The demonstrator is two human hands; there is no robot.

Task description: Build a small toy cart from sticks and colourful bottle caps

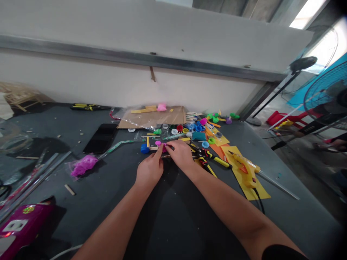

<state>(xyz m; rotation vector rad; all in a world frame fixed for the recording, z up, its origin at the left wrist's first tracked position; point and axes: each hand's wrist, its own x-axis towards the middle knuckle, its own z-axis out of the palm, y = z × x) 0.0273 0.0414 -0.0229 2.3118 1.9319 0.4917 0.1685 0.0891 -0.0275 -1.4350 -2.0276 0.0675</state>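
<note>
Both my hands meet at a small build of wooden sticks [152,148] lying on the dark table. Small pieces of bright pink clay [158,143] sit on it. My left hand [150,169] is closed, its index finger stretched forward against the clay. From the other side my right hand [181,154] pinches the same spot, its fingertips partly hiding the clay. A blue ball or cap [144,148] is at the left end of the build, below an upright yellow stick [148,141]. Pliers with yellow-black handles [218,159] lie right of my right hand.
A yellow glue gun [245,171] rests on yellow paper at right. Bottle caps [179,128] and coloured clay lie behind my hands. Left are a phone [101,138], bagged purple clay [84,166] and a magenta device [27,225]. A white panel [130,79] closes the back.
</note>
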